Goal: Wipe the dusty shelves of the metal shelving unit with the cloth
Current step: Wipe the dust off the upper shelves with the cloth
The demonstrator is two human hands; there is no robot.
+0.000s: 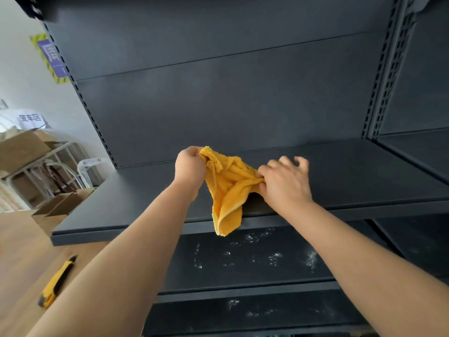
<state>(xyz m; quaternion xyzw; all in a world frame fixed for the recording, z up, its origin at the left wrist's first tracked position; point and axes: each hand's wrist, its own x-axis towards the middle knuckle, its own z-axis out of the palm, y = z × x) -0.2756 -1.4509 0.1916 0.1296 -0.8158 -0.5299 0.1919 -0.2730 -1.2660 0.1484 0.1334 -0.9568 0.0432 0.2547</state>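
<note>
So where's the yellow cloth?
In the head view's middle, the yellow cloth hangs between the left hand and right hand, over the front edge of the upper shelf.

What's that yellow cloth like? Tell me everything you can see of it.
The cloth is orange-yellow, fluffy like terry towelling, with a paler edge. It is crumpled and stretched between both hands: the left hand grips its upper corner, the right hand pinches its other side. Its loose end hangs past the front edge of the upper shelf.

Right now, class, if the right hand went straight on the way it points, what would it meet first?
Probably the back panel; the right hand, pinching the cloth, points across the upper shelf. Depth unclear.
</note>
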